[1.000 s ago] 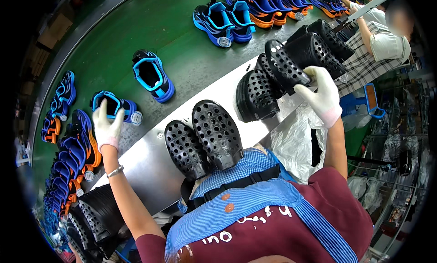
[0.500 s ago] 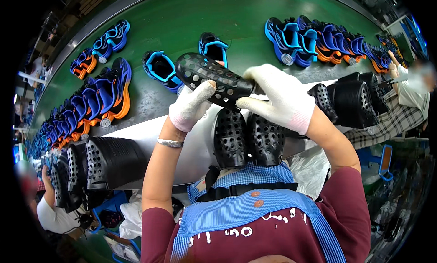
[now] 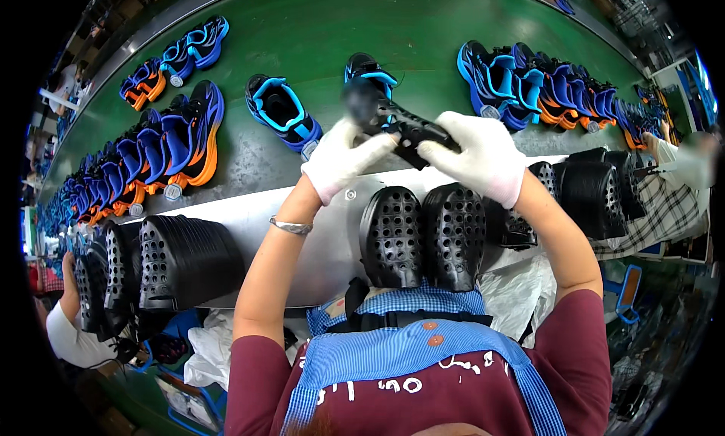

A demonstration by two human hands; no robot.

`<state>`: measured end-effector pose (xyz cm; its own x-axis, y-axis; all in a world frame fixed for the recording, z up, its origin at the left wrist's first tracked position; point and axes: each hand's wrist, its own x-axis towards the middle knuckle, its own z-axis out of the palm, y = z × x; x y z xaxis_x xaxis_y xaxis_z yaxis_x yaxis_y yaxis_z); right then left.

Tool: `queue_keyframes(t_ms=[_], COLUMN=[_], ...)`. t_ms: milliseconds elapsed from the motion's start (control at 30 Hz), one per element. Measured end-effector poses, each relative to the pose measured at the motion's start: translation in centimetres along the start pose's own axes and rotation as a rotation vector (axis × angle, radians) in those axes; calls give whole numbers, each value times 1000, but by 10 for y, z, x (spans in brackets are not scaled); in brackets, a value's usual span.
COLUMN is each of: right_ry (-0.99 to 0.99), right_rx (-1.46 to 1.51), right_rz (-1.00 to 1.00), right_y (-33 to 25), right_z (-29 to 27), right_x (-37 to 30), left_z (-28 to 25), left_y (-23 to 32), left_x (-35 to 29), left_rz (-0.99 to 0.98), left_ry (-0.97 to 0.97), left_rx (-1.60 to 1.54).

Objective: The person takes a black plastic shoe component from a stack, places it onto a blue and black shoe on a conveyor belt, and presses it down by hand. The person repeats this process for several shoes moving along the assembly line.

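Note:
Both my hands wear white gloves and grip one black perforated plastic shoe tree [image 3: 411, 130] above the metal ledge. My left hand [image 3: 343, 158] holds its side with the thumb on top, while my right hand [image 3: 477, 157] closes round the other end. The rounded toe is smeared by motion and points up and away, overlapping a black shoe with light-blue lining [image 3: 370, 70] behind it. A similar shoe [image 3: 281, 115] lies to the left on the green belt. Below my hands, two stacks of shoe trees [image 3: 394, 236] stand side by side against my apron.
Rows of blue, black and orange shoes [image 3: 151, 153] line the belt [image 3: 302, 28] at left, with more shoes [image 3: 521, 85] at right. Further stacked shoe trees [image 3: 189, 262] sit on the metal ledge [image 3: 291, 209] on both sides. Co-workers' arms [image 3: 75, 326] show at both edges.
The shoe tree has turned from showing its broad perforated face to a narrower side, its toe swinging upward. My hands have tilted with it, and the whole view has shifted slightly.

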<state>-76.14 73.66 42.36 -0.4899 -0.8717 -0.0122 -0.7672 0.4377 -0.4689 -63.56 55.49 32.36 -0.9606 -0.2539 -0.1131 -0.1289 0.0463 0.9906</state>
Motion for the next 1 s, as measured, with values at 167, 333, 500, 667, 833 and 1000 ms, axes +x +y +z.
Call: queue_keyframes(t_ms=[167, 333, 500, 667, 833, 1000], right_ry=[-274, -458, -340, -261, -386, -315], right_rx=[47, -79, -446, -360, -236, -151], right_rz=[197, 246, 136, 248, 348, 323], right_y=[26, 34, 1, 14, -1, 19], right_z=[-13, -22, 39, 86, 89, 101], right_x=[42, 99, 140, 153, 162, 169], left_z=[4, 29, 29, 25, 8, 14], left_y=[-44, -41, -42, -27, -28, -15], left_x=[21, 48, 56, 66, 81, 91], left_rz=[317, 221, 105, -32, -244, -433], left_ry=[188, 254, 221, 152, -76, -179], left_rx=[701, 717, 727, 757, 771, 819])
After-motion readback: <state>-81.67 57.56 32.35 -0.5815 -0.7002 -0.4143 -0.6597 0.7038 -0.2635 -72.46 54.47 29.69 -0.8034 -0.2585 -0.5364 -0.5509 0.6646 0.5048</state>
